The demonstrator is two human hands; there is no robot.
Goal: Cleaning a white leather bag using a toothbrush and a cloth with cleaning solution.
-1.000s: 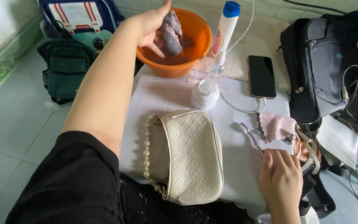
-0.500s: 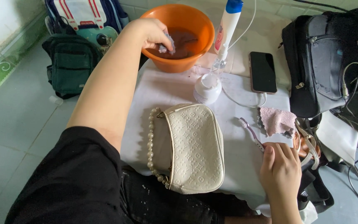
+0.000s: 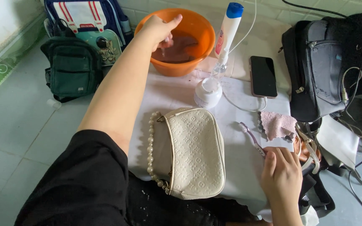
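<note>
White cloth-covered surface [image 3: 177, 94] bore a cream embossed handbag [image 3: 195, 152] with pearl strap. Left hand [image 3: 159, 30] reached into the orange basin [image 3: 197, 25] (fingers loosely curled, grip indiscernible). Right hand [image 3: 282, 173], fingers together, rested on the toothbrush [image 3: 251, 137] handle beside a pink cloth [image 3: 278, 124].

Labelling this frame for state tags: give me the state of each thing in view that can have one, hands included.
Left hand: in the orange basin, fingers in the water; cloth not visible.
Right hand: resting on the toothbrush handle end.
Orange basin: upright, holds murky water.
Cream handbag: lying flat, closed.
Toothbrush: lying flat.
Phone: screen dark, cable plugged in.
White bottle: upright, blue cap on.
Pink cloth: crumpled on the table.
</note>
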